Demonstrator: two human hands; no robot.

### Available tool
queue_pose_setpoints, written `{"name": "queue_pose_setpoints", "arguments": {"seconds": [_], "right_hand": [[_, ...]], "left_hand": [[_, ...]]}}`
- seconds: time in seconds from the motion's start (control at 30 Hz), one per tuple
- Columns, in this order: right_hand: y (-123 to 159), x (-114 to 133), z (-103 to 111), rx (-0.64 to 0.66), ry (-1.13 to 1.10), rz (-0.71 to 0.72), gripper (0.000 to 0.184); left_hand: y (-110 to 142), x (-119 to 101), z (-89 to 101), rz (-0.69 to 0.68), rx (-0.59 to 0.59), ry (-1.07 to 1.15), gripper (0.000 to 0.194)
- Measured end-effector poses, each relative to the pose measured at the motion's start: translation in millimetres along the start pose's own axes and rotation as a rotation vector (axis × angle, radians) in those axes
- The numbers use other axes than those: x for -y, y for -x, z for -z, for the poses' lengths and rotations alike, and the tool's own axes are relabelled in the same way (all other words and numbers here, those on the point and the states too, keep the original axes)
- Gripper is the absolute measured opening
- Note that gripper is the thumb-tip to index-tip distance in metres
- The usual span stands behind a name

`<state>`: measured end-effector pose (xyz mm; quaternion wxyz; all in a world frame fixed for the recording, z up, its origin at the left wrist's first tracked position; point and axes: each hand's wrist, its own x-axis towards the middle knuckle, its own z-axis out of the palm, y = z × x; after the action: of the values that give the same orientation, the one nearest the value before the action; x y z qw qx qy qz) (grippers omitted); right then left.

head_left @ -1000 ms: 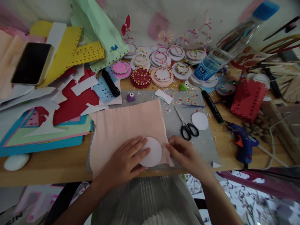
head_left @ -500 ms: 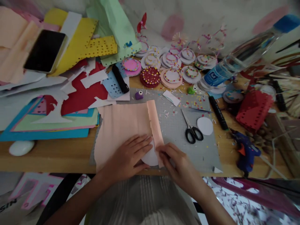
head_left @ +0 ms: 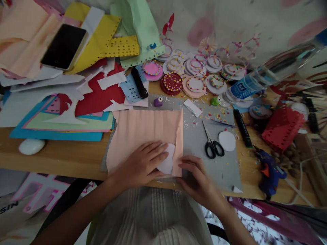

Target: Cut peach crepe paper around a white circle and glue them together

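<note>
A peach sheet of crepe-like paper point(head_left: 135, 129) lies on the grey cutting mat, its left edge torn and its right side folded over in a narrow strip point(head_left: 179, 139). Under my left hand point(head_left: 143, 161), spread flat with fingers stretched out, is a white paper circle point(head_left: 167, 163) resting on the sheet. The strip covers the circle's right edge. My right hand point(head_left: 195, 173) is at the lower right corner of the fold, fingertips touching or very close to it, thumb apart from the fingers. Right of it lie black-handled scissors point(head_left: 214, 148) and another white circle point(head_left: 227, 141).
Decorated paper discs point(head_left: 195, 83) stand along the back near a tilted water bottle point(head_left: 245, 88). A blue glue gun point(head_left: 270, 170) and black marker point(head_left: 242, 127) lie right. Coloured papers point(head_left: 61, 134), a phone point(head_left: 64, 47) and a white mouse point(head_left: 32, 146) are left.
My right hand has loosened its pinch on the folded strip, thumb and fingers now apart. The strip now lies straighter along the sheet's right side. My left hand stays flat; the view has shifted.
</note>
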<state>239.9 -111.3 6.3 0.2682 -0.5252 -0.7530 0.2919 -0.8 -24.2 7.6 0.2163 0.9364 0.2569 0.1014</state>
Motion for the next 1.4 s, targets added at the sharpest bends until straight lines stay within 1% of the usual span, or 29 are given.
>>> {"name": "queue_pose_setpoints", "arguments": {"seconds": [0.07,0.1,0.2,0.27,0.33,0.4,0.5,0.6,0.7,0.77,0.93,1.0,1.1,1.17,1.3,1.33,1.4], "right_hand": [[0.0,-0.3,-3.0,-0.118,0.012,-0.052,0.028],[0.0,0.1,-3.6,-0.142,0.002,-0.077,0.024],[1.1,2.3,-2.7,-0.121,-0.066,-0.120,0.013],[2.8,3.1,-1.8,-0.121,-0.090,-0.112,0.014],[3.6,2.6,-1.8,-0.137,-0.072,-0.067,0.016],[1.8,0.8,-2.2,-0.121,-0.038,0.005,0.019],[-7.4,-2.6,-0.7,0.000,-0.047,0.100,0.020],[-19.3,-4.9,5.6,0.120,-0.023,0.189,0.023],[-25.6,-8.7,12.2,0.189,0.038,0.275,0.030],[-25.8,-13.5,13.3,0.194,0.041,0.281,0.033],[-23.6,-26.4,4.9,0.101,0.023,0.328,0.025],[-25.5,-25.9,1.0,0.043,-0.049,0.283,0.022],[-31.5,-18.0,-3.5,-0.047,-0.209,0.107,0.019],[-35.4,-11.9,-6.1,-0.077,-0.271,0.030,0.018],[-38.4,-6.2,-11.6,-0.102,-0.287,-0.029,0.017],[-38.3,-6.2,-12.9,-0.114,-0.283,-0.040,0.017],[-38.3,-6.4,-15.1,-0.132,-0.269,-0.044,0.019]], "left_hand": [[-2.0,0.3,-0.5,0.020,-0.023,-0.015,0.044],[-2.9,0.5,-0.9,0.023,-0.031,-0.021,0.042],[-4.2,1.3,-2.1,0.015,-0.038,-0.034,0.041],[-4.0,2.5,-2.9,0.001,-0.039,-0.045,0.042],[-3.6,4.2,-3.7,-0.014,-0.043,-0.054,0.041],[-3.2,6.2,-4.8,-0.027,-0.053,-0.054,0.041],[-2.6,8.3,-6.4,-0.038,-0.077,-0.039,0.042],[-1.9,8.6,-7.3,-0.033,-0.087,-0.024,0.042],[-1.5,8.4,-6.9,-0.027,-0.076,-0.010,0.043],[-1.6,8.8,-6.4,-0.024,-0.069,0.000,0.044],[-2.1,10.1,-6.5,-0.016,-0.068,0.026,0.046],[-2.1,10.1,-6.3,-0.017,-0.073,0.029,0.045],[-2.3,9.4,-4.4,-0.017,-0.074,0.036,0.042],[-2.6,8.6,-2.5,-0.012,-0.066,0.052,0.045],[-3.6,4.9,-0.2,-0.010,-0.049,0.063,0.068],[-3.9,3.0,-0.5,-0.011,-0.053,0.052,0.070],[-4.9,-1.9,-2.0,-0.005,-0.073,0.016,0.069]]}}
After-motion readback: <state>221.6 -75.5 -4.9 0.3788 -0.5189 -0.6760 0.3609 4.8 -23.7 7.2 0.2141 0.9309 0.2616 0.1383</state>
